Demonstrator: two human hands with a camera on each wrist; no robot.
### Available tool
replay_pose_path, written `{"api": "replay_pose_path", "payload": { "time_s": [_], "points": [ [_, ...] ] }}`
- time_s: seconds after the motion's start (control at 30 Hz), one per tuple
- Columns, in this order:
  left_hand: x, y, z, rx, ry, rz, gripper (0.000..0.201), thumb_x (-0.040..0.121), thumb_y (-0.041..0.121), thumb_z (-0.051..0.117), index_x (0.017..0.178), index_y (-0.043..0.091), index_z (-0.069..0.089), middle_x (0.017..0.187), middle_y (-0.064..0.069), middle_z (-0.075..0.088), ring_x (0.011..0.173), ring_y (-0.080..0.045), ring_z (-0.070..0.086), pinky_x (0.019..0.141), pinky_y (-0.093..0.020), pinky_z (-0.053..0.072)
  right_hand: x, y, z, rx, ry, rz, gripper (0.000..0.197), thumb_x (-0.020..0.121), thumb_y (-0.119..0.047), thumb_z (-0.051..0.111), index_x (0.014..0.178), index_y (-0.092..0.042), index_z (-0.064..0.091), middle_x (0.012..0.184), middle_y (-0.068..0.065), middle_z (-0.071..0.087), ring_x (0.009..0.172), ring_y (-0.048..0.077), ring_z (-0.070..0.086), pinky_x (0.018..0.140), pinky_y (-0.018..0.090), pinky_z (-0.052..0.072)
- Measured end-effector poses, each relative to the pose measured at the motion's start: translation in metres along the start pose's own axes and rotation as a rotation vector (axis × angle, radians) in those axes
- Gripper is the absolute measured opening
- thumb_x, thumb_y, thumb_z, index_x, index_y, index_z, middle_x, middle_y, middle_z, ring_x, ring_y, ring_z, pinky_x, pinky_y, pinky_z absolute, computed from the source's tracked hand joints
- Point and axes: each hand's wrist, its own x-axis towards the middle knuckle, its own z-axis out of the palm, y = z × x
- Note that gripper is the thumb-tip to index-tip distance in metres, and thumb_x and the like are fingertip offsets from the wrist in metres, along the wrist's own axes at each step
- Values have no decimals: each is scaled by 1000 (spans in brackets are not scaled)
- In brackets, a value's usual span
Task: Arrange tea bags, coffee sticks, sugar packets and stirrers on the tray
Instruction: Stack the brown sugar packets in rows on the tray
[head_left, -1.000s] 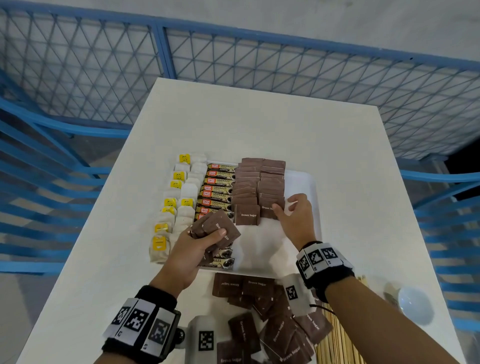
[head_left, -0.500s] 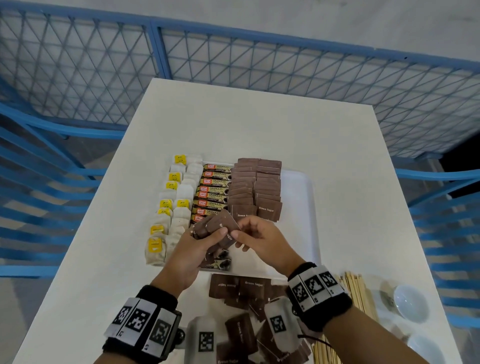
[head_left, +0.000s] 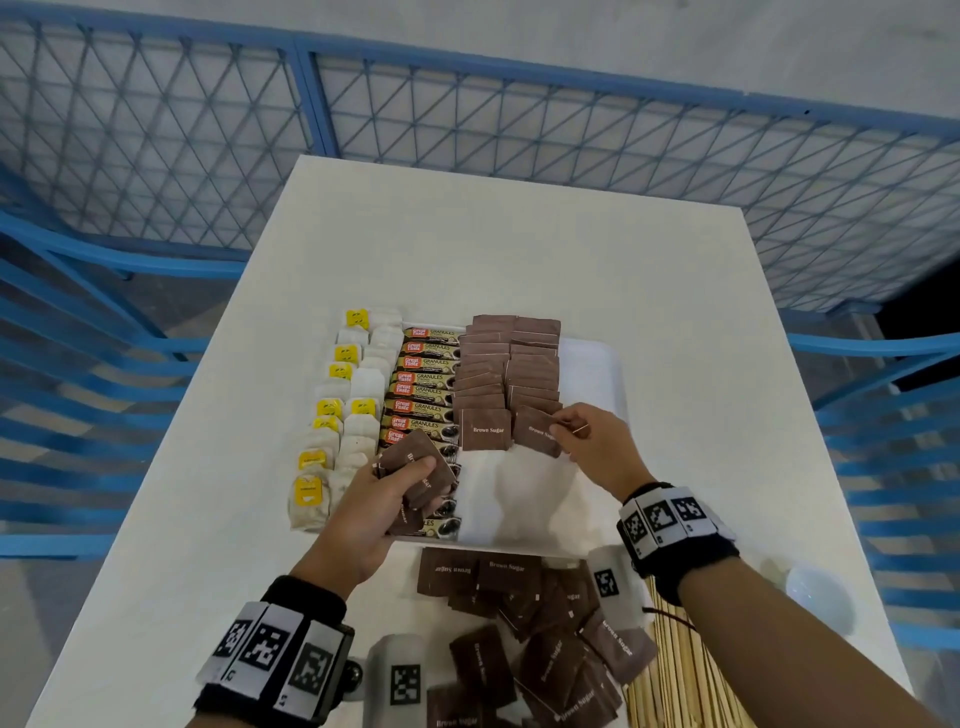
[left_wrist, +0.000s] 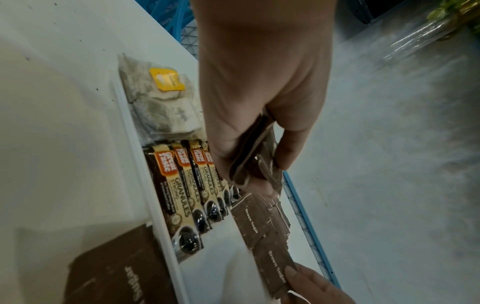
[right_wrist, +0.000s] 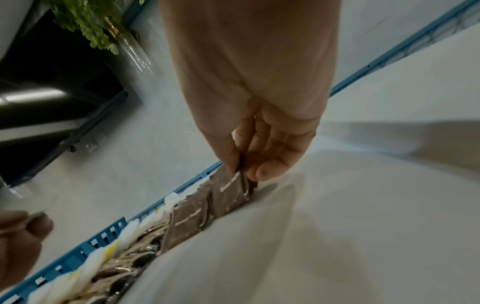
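Note:
A white tray (head_left: 592, 364) holds rows of tea bags (head_left: 358, 395) with yellow tags, coffee sticks (head_left: 423, 392) and two columns of brown sugar packets (head_left: 506, 364). My left hand (head_left: 379, 488) (left_wrist: 259, 115) grips a small stack of sugar packets (head_left: 421, 467) (left_wrist: 255, 162) above the near coffee sticks. My right hand (head_left: 592, 441) (right_wrist: 254, 144) pinches one sugar packet (head_left: 535, 431) (right_wrist: 231, 189) at the near end of the right column, its edge tilted over the tray. Wooden stirrers (head_left: 680, 680) lie on the table near my right forearm.
Loose sugar packets (head_left: 524, 623) are piled on the white table (head_left: 519, 234) in front of the tray. A white bowl (head_left: 821, 597) sits at the right edge. Blue mesh railing (head_left: 467, 104) surrounds the table. The tray's right strip is bare.
My right hand took a sugar packet from the stack in my left hand and carried it right and forward to the end of the right column. The left hand stayed put.

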Motion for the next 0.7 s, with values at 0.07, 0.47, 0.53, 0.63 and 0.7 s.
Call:
{"api": "replay_pose_path", "payload": {
  "time_s": [0.07, 0.47, 0.53, 0.63, 0.7],
  "points": [
    [-1, 0, 1, 9, -1, -6, 11, 89, 2, 57, 97, 5, 63, 80, -15, 68, 56, -15, 67, 48, -21, 53, 5, 1, 1, -45, 25, -15, 12, 88, -15, 61, 99, -12, 64, 88, -3, 62, 73, 13, 57, 61, 9, 42],
    [-2, 2, -1, 8, 10, -26, 14, 89, -3, 53, 98, 3, 62, 76, -16, 69, 58, -19, 68, 51, -24, 55, 12, -7, 15, -134, 32, -124, 31, 77, -11, 71, 103, -10, 54, 94, 2, 47, 81, 17, 50, 74, 21, 37],
    [-3, 3, 0, 18, -7, -15, 16, 89, -5, 51, 94, 4, 63, 83, -19, 68, 66, -22, 68, 57, -27, 57, 12, -7, 16, -153, 44, -139, 35, 77, -13, 71, 107, -8, 52, 96, 1, 43, 83, 16, 48, 76, 22, 39],
    [-5, 4, 3, 61, -46, 15, 18, 89, -7, 50, 91, 5, 64, 85, -20, 65, 72, -28, 61, 62, -29, 53, 10, -4, 17, -205, 71, -154, 44, 78, -17, 70, 115, -9, 48, 106, 4, 43, 95, 18, 49, 85, 29, 45],
    [-6, 3, 6, 89, -79, 35, 20, 88, -8, 50, 90, 6, 64, 84, -19, 63, 68, -28, 57, 58, -27, 51, 7, -4, 18, -242, 130, -181, 50, 78, -22, 71, 121, -10, 48, 114, 9, 45, 105, 23, 47, 86, 28, 42]
  ]
}}
